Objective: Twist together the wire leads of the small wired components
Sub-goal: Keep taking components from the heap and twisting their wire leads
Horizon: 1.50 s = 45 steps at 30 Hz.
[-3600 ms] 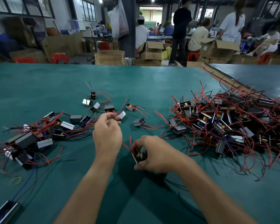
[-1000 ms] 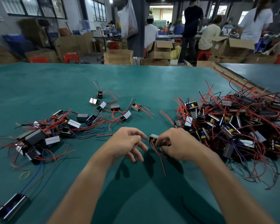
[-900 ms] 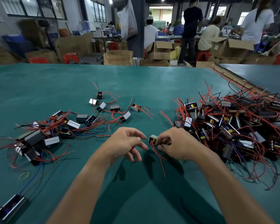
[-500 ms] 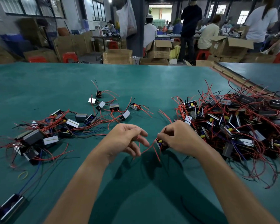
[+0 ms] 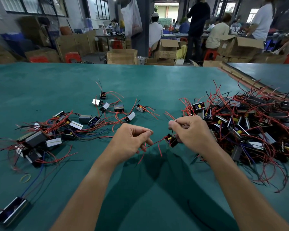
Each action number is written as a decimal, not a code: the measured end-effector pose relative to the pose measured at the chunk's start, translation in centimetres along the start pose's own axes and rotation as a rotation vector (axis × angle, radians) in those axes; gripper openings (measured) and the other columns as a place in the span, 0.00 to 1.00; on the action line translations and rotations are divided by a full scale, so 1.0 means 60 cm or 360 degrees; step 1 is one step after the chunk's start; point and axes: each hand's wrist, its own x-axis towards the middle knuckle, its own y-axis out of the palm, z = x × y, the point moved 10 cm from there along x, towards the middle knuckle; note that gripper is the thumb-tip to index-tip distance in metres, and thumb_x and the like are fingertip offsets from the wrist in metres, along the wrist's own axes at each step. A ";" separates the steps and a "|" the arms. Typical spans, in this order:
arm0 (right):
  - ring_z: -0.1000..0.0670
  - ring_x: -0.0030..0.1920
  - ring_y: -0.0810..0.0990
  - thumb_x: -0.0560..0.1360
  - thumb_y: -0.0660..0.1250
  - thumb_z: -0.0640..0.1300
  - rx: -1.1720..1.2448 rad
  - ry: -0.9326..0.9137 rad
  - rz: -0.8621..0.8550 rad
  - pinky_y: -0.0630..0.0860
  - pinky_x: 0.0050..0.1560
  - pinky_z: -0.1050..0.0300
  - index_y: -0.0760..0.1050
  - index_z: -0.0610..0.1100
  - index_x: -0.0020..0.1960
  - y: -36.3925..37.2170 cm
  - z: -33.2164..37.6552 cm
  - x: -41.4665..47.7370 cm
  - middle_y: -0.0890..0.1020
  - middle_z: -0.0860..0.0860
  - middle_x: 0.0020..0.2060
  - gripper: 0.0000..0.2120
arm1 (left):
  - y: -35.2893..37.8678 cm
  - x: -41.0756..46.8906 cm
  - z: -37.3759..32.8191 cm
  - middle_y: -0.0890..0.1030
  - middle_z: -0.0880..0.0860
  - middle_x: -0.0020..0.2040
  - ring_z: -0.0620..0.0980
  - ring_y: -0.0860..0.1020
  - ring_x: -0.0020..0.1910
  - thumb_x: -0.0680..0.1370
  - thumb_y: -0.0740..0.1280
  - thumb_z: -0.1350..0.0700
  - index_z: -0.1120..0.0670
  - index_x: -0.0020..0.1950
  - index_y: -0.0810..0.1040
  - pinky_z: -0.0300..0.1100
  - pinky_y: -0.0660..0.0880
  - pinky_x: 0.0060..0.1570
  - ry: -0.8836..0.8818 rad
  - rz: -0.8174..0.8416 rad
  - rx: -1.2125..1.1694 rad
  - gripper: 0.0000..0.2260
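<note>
Just left of the big pile (image 5: 250, 124) of wired parts, one small black component (image 5: 172, 141) hangs clear of the green worktop (image 5: 140, 84). Its long axis slants down to the right and its yellow-capped face is turned up and left. A red lead (image 5: 154, 143) runs from it, down and away from the pile, to the left hand (image 5: 132, 142). The fingers (image 5: 147, 133) there are curled in tight with the thumb against the forefinger, gripping that lead. The right hand (image 5: 190, 132), touching the pile's near edge, has its thumb and forefinger pinched on a black lead (image 5: 172, 131) that drops to the component. Its other fingers are curled under. Half a second ago the component sat right at the right fingertips with the hands closer together. Now the right hand is higher, the hands are wider apart, and the red lead is drawn straighter.
</note>
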 end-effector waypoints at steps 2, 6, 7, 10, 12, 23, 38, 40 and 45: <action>0.37 0.34 0.79 0.73 0.63 0.60 0.0019 -0.0034 -0.0126 0.80 0.39 0.40 0.79 0.38 0.39 -0.015 0.004 0.000 0.79 0.40 0.29 0.24 | -0.001 0.002 0.002 0.84 0.52 0.35 0.48 0.78 0.28 0.79 0.67 0.57 0.57 0.45 0.83 0.37 0.73 0.26 0.0003 -0.0029 0.0080 0.07; 0.37 0.32 0.79 0.72 0.61 0.61 -0.0017 -0.0065 -0.0327 0.80 0.38 0.38 0.75 0.37 0.35 -0.043 0.003 0.000 0.77 0.41 0.27 0.26 | 0.006 0.001 0.003 0.82 0.52 0.32 0.51 0.79 0.27 0.80 0.66 0.57 0.56 0.45 0.82 0.38 0.74 0.26 -0.0024 0.0004 0.0011 0.07; 0.39 0.32 0.80 0.72 0.62 0.60 -0.0033 -0.0060 -0.0334 0.80 0.38 0.39 0.75 0.38 0.35 -0.044 0.002 0.000 0.77 0.43 0.26 0.24 | 0.005 0.002 0.002 0.82 0.52 0.32 0.51 0.80 0.26 0.80 0.66 0.58 0.56 0.45 0.81 0.38 0.74 0.25 -0.0025 0.0003 -0.0035 0.07; 0.49 0.27 0.82 0.75 0.68 0.51 0.0074 -0.0044 -0.0200 0.82 0.32 0.45 0.79 0.41 0.36 -0.022 0.000 0.000 0.79 0.46 0.25 0.15 | -0.007 0.004 0.003 0.82 0.53 0.32 0.50 0.79 0.25 0.80 0.65 0.60 0.60 0.44 0.80 0.37 0.74 0.24 -0.0037 -0.0078 -0.0172 0.07; 0.52 0.25 0.82 0.75 0.71 0.45 0.0165 -0.0017 -0.0077 0.82 0.30 0.46 0.80 0.42 0.38 0.001 -0.002 0.001 0.79 0.46 0.26 0.09 | -0.014 0.004 0.003 0.83 0.54 0.34 0.50 0.79 0.25 0.79 0.67 0.60 0.59 0.44 0.80 0.38 0.76 0.26 -0.0039 -0.0138 -0.0231 0.06; 0.51 0.29 0.75 0.74 0.71 0.47 -0.0023 -0.0025 0.0489 0.78 0.36 0.44 0.82 0.44 0.37 0.054 -0.001 -0.014 0.81 0.44 0.28 0.09 | 0.001 0.002 0.013 0.81 0.56 0.34 0.48 0.78 0.26 0.71 0.69 0.75 0.61 0.43 0.80 0.39 0.77 0.30 -0.0063 -0.0100 -0.0263 0.10; 0.51 0.43 0.85 0.75 0.70 0.41 -0.0263 -0.0129 0.1273 0.81 0.48 0.53 0.85 0.50 0.51 0.118 0.055 -0.091 0.87 0.53 0.40 0.09 | -0.012 0.006 0.012 0.81 0.55 0.32 0.46 0.79 0.26 0.72 0.70 0.73 0.60 0.43 0.80 0.36 0.77 0.28 0.0005 -0.0197 -0.0232 0.08; 0.50 0.39 0.84 0.76 0.68 0.38 -0.0248 -0.0140 0.1391 0.81 0.47 0.52 0.85 0.48 0.53 0.123 0.061 -0.103 0.87 0.50 0.41 0.11 | -0.012 0.007 0.013 0.81 0.55 0.32 0.47 0.79 0.27 0.72 0.70 0.73 0.60 0.43 0.80 0.36 0.76 0.28 0.0006 -0.0209 -0.0241 0.08; 0.53 0.41 0.83 0.77 0.61 0.30 -0.0130 -0.0096 0.1649 0.81 0.50 0.58 0.81 0.40 0.59 0.131 0.068 -0.132 0.86 0.47 0.51 0.16 | -0.011 0.008 0.017 0.82 0.57 0.33 0.49 0.79 0.28 0.71 0.71 0.72 0.60 0.43 0.80 0.37 0.76 0.28 -0.0011 -0.0224 -0.0237 0.07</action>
